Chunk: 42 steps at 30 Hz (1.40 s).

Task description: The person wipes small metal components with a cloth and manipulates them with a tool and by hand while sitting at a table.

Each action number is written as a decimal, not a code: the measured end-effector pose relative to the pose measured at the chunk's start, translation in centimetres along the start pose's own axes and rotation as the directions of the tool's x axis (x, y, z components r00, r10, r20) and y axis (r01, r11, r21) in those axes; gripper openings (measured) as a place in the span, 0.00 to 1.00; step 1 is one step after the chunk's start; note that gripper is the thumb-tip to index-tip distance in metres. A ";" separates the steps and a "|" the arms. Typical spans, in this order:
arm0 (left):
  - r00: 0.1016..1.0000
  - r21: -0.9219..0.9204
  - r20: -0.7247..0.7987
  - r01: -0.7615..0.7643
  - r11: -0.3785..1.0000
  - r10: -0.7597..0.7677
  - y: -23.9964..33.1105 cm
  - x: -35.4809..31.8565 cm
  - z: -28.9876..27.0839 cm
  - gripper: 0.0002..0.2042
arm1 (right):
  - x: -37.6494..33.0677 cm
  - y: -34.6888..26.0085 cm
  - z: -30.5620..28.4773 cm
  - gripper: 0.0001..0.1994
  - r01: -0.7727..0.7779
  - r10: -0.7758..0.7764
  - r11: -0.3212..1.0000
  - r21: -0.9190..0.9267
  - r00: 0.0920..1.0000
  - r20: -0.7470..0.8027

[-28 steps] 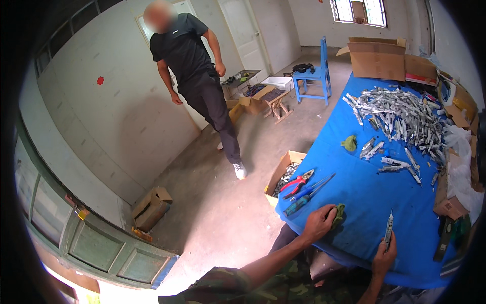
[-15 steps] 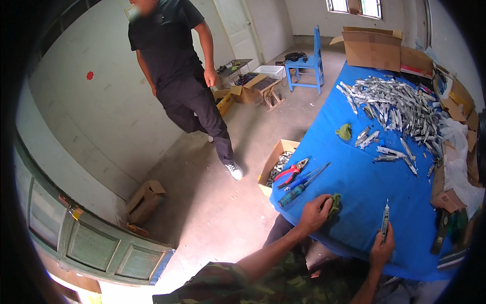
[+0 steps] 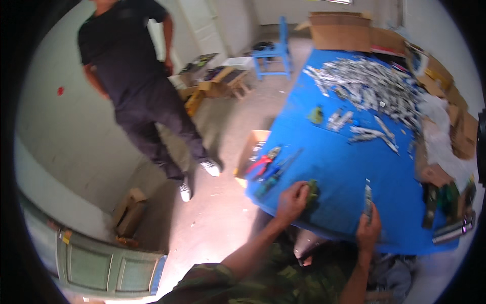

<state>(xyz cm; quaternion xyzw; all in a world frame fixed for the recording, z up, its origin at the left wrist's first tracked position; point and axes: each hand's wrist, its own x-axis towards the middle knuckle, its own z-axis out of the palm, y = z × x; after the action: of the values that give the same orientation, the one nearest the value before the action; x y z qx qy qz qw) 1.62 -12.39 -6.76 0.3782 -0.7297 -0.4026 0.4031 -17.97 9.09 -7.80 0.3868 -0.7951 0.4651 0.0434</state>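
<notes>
My left hand (image 3: 292, 203) pinches a crumpled green cloth (image 3: 313, 191) above the near edge of the blue-covered table (image 3: 338, 169). Upright in my right hand (image 3: 368, 232) is a slim silver pen-shaped object with a narrow tip (image 3: 368, 195); its exact kind is blurred. The two hands are apart. Left of the cloth lie red-handled pliers (image 3: 261, 164) and screwdrivers (image 3: 267, 185), one with a teal handle. A large heap of similar slim silver pieces (image 3: 367, 83) covers the far part of the table, with several loose ones (image 3: 372, 134) nearer me.
A second green cloth (image 3: 315, 115) lies mid-table. Cardboard boxes (image 3: 339, 31) and white plastic (image 3: 439, 119) line the far and right edges. An open carton (image 3: 249, 157) stands by the table's left edge. A person in dark clothes (image 3: 147, 91) stands on the left; a blue chair (image 3: 273, 53) is behind.
My view has swung, shifting the scene left and somewhat up. The person at left has stepped nearer, both shoes now showing. Both hands keep their hold on the cloth and the silver object.
</notes>
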 end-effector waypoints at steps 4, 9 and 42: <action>0.999 -0.123 0.025 0.046 0.991 -0.043 0.8 0.1 -0.4 0.11 | 0.7 -1.4 -0.4 0.23 -0.003 0.003 1.000 -0.022 1.000 0.027; 0.997 -0.108 0.044 0.065 0.992 -0.060 1.7 0.2 -0.4 0.11 | 0.8 -2.4 -0.8 0.23 -0.055 0.055 0.998 0.021 0.998 0.011; 0.997 -0.178 0.057 0.055 0.982 -0.046 1.5 0.2 -0.6 0.12 | 0.9 -2.5 -0.7 0.20 -0.104 0.107 0.991 0.085 0.994 -0.024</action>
<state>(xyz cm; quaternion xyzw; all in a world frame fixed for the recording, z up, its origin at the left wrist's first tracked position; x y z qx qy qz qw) 1.75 -12.13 -5.16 0.3479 -0.6910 -0.4867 0.4057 -17.19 8.49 -5.27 0.3391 -0.7936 0.5049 0.0138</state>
